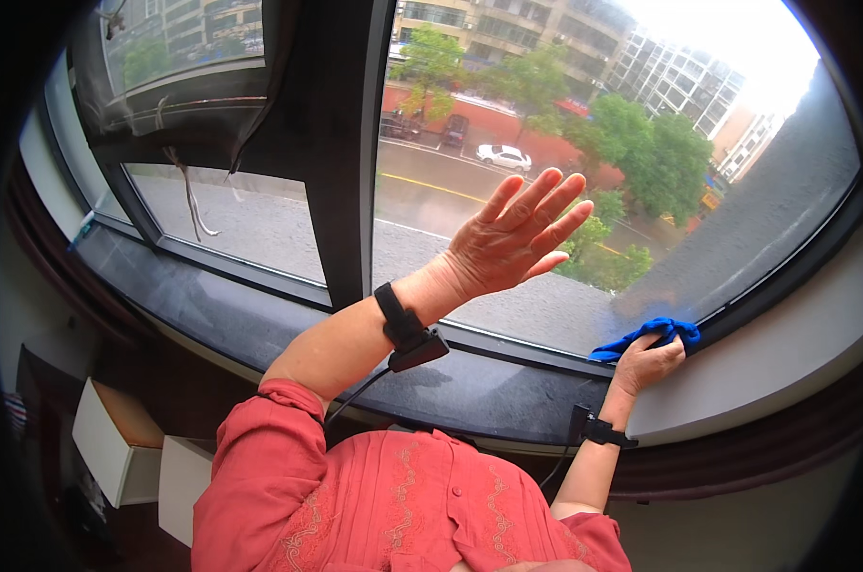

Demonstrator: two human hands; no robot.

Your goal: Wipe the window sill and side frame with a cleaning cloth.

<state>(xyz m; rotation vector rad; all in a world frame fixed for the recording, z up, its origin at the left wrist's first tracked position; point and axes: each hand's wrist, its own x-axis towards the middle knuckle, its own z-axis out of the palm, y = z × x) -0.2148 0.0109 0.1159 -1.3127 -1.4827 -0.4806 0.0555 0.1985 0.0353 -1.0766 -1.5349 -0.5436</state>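
My left hand [521, 232] is raised before the window glass [431, 207], palm toward it and fingers extended slightly apart. It holds nothing; whether the palm rests on the pane I cannot tell. At the pane's lower right corner, my right hand [649, 363] grips a bunched blue cloth [646, 339]. The cloth touches the dark window frame [760, 297] there, and part of it trails left along the bottom rail. Some of my right fingers are hidden in its folds. Below the glass runs a dark stone sill [417, 386].
Pale cords [188, 193] hang by a dark-framed window section [224, 129] at left. A small bluish object [82, 230] lies at the sill's left end. White boxes [120, 450] stand below left. Dark curtains [746, 457] border the right. Cabled straps [403, 325] circle both wrists.
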